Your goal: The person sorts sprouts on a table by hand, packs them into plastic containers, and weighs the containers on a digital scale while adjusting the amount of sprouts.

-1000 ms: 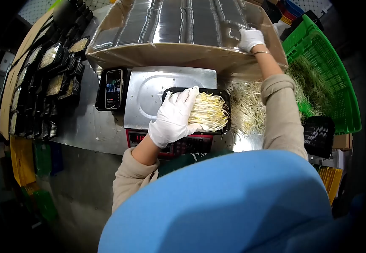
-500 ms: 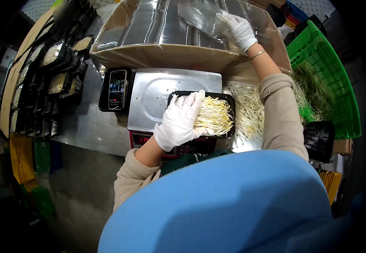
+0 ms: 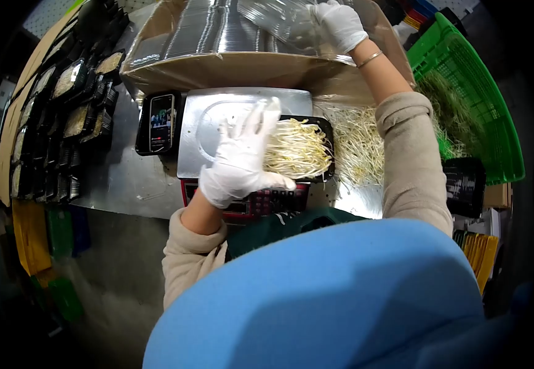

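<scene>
Sprout tray on the scale; left hand spread over it, right hand gripping a clear lid.

Taking the scale point(image 3: 192, 144) as our reference, we note its red keypad point(image 3: 273, 200) on the near edge. On its platform, toward the right, we find the black tray point(image 3: 326, 128) filled with sprouts point(image 3: 301, 154). The left hand point(image 3: 239, 157), gloved, is open over the tray's left end; we cannot tell whether it touches. Loose sprouts point(image 3: 360, 147) lie just right of the scale, and a phone point(image 3: 161, 123) rests left of it. Beyond the scale stands a box point(image 3: 230, 74) of clear lids; above it, we observe the gloved right hand point(image 3: 341, 27) closed on a clear lid point(image 3: 273, 17).
</scene>
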`<state>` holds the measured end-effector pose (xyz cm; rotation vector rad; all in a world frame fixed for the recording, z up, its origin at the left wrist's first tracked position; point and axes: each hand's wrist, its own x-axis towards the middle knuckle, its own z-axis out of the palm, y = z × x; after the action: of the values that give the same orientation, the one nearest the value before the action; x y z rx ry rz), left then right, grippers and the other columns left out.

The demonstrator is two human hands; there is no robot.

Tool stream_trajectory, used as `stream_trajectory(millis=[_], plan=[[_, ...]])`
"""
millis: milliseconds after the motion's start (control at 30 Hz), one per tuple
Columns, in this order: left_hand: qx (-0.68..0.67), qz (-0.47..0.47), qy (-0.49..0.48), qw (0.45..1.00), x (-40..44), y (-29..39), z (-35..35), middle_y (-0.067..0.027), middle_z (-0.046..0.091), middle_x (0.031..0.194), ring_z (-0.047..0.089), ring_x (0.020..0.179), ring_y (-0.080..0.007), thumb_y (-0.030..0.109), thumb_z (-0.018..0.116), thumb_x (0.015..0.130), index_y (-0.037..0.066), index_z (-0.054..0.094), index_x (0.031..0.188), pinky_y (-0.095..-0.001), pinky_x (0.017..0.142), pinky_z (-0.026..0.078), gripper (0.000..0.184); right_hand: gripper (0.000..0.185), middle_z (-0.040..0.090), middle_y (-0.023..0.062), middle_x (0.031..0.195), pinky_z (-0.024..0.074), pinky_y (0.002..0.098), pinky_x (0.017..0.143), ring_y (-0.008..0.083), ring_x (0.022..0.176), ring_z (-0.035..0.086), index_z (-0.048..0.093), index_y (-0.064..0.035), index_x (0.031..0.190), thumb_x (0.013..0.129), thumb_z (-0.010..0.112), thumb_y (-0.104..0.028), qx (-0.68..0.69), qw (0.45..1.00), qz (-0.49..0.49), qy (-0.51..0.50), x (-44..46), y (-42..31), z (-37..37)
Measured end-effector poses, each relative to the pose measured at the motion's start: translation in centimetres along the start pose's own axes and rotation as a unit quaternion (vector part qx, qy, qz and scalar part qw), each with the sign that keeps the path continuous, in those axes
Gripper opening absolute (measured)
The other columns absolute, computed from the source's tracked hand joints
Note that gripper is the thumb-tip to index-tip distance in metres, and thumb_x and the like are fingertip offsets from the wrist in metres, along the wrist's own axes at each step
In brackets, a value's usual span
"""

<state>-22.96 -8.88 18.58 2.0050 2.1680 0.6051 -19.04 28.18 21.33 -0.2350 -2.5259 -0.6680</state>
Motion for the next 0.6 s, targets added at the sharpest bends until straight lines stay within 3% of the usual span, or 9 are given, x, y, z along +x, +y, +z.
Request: stream_trajectory(millis=[33, 67, 133, 233, 267, 333, 400, 467, 600], plan=[[-0.017, -0.001, -0.003, 1.0, -0.6, -0.5, -0.1, -0.0228, 0.02, 0.151, 0.018, 0.14, -0.0417, 0.08, 0.062, 0.057, 0.005, 0.013, 0.15, -0.0636, 0.109, 0.006, 0.129, 0.019, 0.066, 0.0137, 0.085, 0.0496, 0.0432, 0.07, 0.0324, 0.077, 0.064, 0.065, -0.0111, 0.093, 0.082, 0.057, -0.024, 0.067, 0.988, 0.119, -0.066, -0.3, -0.9, -2.3], [-0.01, 0.014, 0.017, 1.0, -1.3, -0.8, -0.5, -0.0247, 0.019, 0.151, 0.016, 0.14, -0.0421, 0.079, 0.063, 0.058, 0.002, 0.013, 0.149, -0.0581, 0.112, 0.007, 0.129, 0.019, 0.066, 0.0137, 0.085, 0.0496, 0.0432, 0.07, 0.0324, 0.077, 0.064, 0.065, -0.0111, 0.093, 0.082, 0.057, -0.024, 0.061, 0.988, 0.124, -0.07, -1.6, -1.3, -4.3], [-0.136, 0.014, 0.031, 0.99, -3.1, -2.0, -1.4, -0.026, 0.018, 0.151, 0.014, 0.141, -0.041, 0.07, 0.072, 0.058, -0.001, 0.013, 0.148, -0.0494, 0.114, 0.009, 0.129, 0.02, 0.068, 0.0116, 0.091, 0.0517, 0.0408, 0.07, 0.0302, 0.079, 0.066, 0.067, -0.0132, 0.098, 0.086, 0.052, -0.021, 0.179, 0.975, 0.124, 0.035, -3.1, -1.9, -7.0], [-0.493, -0.043, 0.183, 0.85, -4.3, -1.0, -1.3, -0.0214, 0.021, 0.152, 0.022, 0.14, -0.0303, 0.02, 0.071, 0.081, -0.002, 0.013, 0.149, -0.0396, 0.114, 0.019, 0.092, 0.023, 0.068, 0.011, 0.093, 0.0527, 0.04, 0.07, 0.0294, 0.081, 0.066, 0.067, -0.0135, 0.101, 0.087, 0.051, -0.022, 0.152, 0.981, 0.114, 0.028, -4.1, -2.2, -7.6], [-0.473, -0.055, 0.234, 0.848, -4.4, -1.3, -0.8, -0.0209, 0.023, 0.151, 0.025, 0.14, -0.0289, 0.015, 0.066, 0.084, -0.001, 0.013, 0.149, -0.0387, 0.114, 0.021, 0.085, 0.023, 0.068, 0.0112, 0.093, 0.0528, 0.0398, 0.07, 0.0293, 0.081, 0.066, 0.068, -0.013, 0.101, 0.088, 0.051, -0.022, 0.149, 0.983, 0.106, -0.011, -4.0, -2.2, -7.9], [-0.491, -0.084, 0.234, 0.835, -5.1, -1.9, -0.1, -0.0204, 0.024, 0.151, 0.026, 0.139, -0.0286, 0.013, 0.064, 0.086, 0.001, 0.014, 0.149, -0.0379, 0.113, 0.022, 0.082, 0.023, 0.069, 0.0115, 0.092, 0.0529, 0.0398, 0.07, 0.0289, 0.081, 0.066, 0.067, -0.0121, 0.101, 0.088, 0.052, -0.024, 0.134, 0.986, 0.103, 0.009, -3.8, -1.1, -4.1], [-0.509, -0.114, 0.232, 0.821, -6.0, -2.4, 0.3, -0.02, 0.025, 0.151, 0.027, 0.139, -0.0283, 0.011, 0.061, 0.087, 0.002, 0.015, 0.149, -0.0371, 0.112, 0.024, 0.078, 0.013, 0.067, 0.0098, 0.087, 0.0538, 0.0436, 0.064, 0.0328, 0.08, 0.066, 0.059, -0.0121, 0.095, 0.082, 0.055, -0.013, 0.024, 0.992, 0.101, -0.072, -3.1, -0.8, -1.4], [-0.54, -0.146, 0.256, 0.789, -7.7, -2.7, 0.7, -0.0188, 0.027, 0.15, 0.027, 0.139, -0.0271, 0.008, 0.056, 0.09, 0.004, 0.017, 0.149, -0.0362, 0.112, 0.024, 0.07, 0.012, 0.067, 0.011, 0.087, 0.0538, 0.0455, 0.064, 0.0357, 0.077, 0.067, 0.059, -0.0118, 0.093, 0.083, 0.053, -0.015, 0.034, 0.994, 0.063, -0.079, -3.6, -0.7, 0.0], [-0.517, -0.243, 0.379, 0.728, -11.4, -4.9, 1.6, -0.017, 0.045, 0.139, 0.045, 0.128, -0.0237, 0.004, 0.056, 0.092, 0.005, 0.037, 0.141, -0.0357, 0.104, 0.039, 0.053, 0.011, 0.066, 0.0098, 0.09, 0.054, 0.0433, 0.058, 0.0346, 0.075, 0.066, 0.058, -0.0117, 0.094, 0.085, 0.052, -0.014, 0.011, 0.991, 0.113, -0.073, -3.2, -2.3, -3.4]])
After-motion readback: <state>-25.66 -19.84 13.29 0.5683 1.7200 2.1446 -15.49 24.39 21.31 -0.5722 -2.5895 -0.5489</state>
